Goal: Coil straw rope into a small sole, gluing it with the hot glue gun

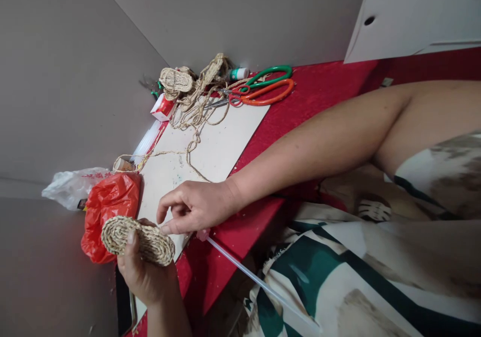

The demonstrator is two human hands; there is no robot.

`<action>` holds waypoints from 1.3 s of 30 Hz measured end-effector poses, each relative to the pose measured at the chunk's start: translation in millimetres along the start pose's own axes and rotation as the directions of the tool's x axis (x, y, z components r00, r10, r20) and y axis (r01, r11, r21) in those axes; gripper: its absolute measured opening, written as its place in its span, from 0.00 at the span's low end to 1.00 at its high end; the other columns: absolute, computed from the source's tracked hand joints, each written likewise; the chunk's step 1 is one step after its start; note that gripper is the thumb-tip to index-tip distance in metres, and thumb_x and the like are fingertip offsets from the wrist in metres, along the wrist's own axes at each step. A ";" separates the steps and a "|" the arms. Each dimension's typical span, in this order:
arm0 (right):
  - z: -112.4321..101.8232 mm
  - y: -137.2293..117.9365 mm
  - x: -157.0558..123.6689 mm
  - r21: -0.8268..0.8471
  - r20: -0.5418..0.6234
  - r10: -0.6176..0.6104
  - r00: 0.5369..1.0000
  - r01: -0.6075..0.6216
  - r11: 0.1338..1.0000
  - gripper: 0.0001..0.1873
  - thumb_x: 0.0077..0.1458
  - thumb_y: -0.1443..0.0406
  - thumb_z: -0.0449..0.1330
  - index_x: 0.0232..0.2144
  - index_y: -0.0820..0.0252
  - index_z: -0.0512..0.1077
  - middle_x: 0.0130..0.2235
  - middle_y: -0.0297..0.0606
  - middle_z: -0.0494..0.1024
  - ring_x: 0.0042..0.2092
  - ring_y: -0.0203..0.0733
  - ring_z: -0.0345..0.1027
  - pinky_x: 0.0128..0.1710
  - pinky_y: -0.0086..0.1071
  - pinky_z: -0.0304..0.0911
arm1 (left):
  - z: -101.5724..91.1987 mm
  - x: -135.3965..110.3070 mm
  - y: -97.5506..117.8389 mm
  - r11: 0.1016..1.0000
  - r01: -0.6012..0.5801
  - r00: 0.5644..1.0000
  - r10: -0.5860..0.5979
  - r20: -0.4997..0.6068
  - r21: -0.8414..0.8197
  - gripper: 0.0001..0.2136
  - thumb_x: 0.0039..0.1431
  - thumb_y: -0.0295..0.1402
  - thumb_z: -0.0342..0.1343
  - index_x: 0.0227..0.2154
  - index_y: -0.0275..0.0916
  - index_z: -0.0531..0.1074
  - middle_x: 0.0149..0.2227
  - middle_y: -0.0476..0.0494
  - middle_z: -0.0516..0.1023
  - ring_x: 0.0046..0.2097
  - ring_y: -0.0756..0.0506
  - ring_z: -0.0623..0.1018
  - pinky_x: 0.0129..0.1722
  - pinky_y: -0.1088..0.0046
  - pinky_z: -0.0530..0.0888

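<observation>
A small oval sole woven from straw cord (152, 244) lies face up in my left hand (145, 277). My left thumb presses on its top and the fingers go behind it. My right hand (197, 204) is at the sole's near edge, with thumb and forefinger bent together in a pinch. Whatever lies between those fingertips is too small to make out. A straw cord (193, 139) runs across the pale board (236, 131) from a tangled heap and passes out of sight by my right wrist.
Scissors with green and orange handles (268, 89) lie beside red-handled scissors (238, 96). Behind are more woven straw pieces (176, 81), a white-and-green tube (239, 73) and a small red-and-white box (163, 107). A red plastic bag (112, 197) stands beyond the sole. A pale rod (240, 267) crosses the red table edge.
</observation>
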State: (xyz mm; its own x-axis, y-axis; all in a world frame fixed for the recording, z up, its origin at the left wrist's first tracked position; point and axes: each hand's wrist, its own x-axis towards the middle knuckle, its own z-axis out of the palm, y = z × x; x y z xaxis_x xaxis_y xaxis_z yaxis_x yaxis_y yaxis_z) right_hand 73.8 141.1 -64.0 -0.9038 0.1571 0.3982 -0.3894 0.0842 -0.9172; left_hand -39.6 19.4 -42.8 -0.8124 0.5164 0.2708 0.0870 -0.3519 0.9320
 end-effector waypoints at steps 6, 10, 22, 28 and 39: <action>-1.4 -0.4 1.0 -0.017 0.052 0.026 0.998 -0.025 1.000 0.06 0.55 0.67 0.54 0.31 0.66 0.68 0.23 0.28 0.68 0.19 0.25 0.62 0.20 0.20 0.59 | 0.5 -2.5 -1.3 0.999 -0.012 0.999 0.010 0.035 0.052 0.06 0.53 0.32 0.55 0.33 0.39 0.74 0.31 0.51 0.72 0.34 0.52 0.72 0.35 0.79 0.68; -2.7 -4.0 -1.7 -0.337 0.022 -0.193 0.981 0.189 0.922 0.06 0.53 0.73 0.54 0.25 0.68 0.68 0.21 0.28 0.67 0.22 0.24 0.59 0.27 0.20 0.56 | 2.3 -2.7 -1.6 0.999 0.004 0.998 -0.007 0.064 0.049 0.06 0.52 0.31 0.55 0.32 0.38 0.74 0.29 0.51 0.73 0.33 0.53 0.72 0.35 0.79 0.69; -6.2 -7.7 -5.8 -0.863 0.256 -0.221 0.941 0.326 0.385 0.11 0.60 0.68 0.49 0.36 0.66 0.71 0.36 0.41 0.75 0.37 0.38 0.67 0.31 0.32 0.54 | 3.0 1.1 -9.0 0.997 -0.001 0.998 0.006 -0.061 0.072 0.10 0.45 0.32 0.60 0.32 0.34 0.73 0.28 0.49 0.72 0.31 0.51 0.72 0.32 0.77 0.69; -2.1 -9.1 -4.9 -0.773 0.129 -0.266 0.955 0.265 0.577 0.09 0.58 0.70 0.51 0.33 0.69 0.71 0.34 0.42 0.75 0.36 0.37 0.68 0.34 0.31 0.59 | 4.0 2.5 -10.8 0.991 -0.085 0.994 0.092 -0.063 0.101 0.08 0.46 0.32 0.59 0.30 0.35 0.72 0.28 0.50 0.71 0.30 0.51 0.71 0.30 0.76 0.68; -0.5 -3.3 4.9 0.127 0.027 0.257 0.966 -0.258 0.958 0.04 0.56 0.70 0.53 0.31 0.68 0.67 0.19 0.26 0.66 0.17 0.28 0.62 0.18 0.24 0.62 | 5.2 4.6 -8.9 0.960 -0.219 0.969 0.235 -0.077 0.177 0.08 0.45 0.31 0.59 0.30 0.35 0.70 0.28 0.50 0.71 0.30 0.51 0.71 0.29 0.75 0.67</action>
State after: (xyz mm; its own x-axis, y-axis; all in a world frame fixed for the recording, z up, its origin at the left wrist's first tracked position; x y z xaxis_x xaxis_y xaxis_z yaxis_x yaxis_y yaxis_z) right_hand 70.8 142.1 -59.1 -0.9780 0.1466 0.1487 -0.1622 -0.0848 -0.9831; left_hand -41.1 29.0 -48.5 -0.8109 0.3578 0.4631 0.3632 -0.3127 0.8777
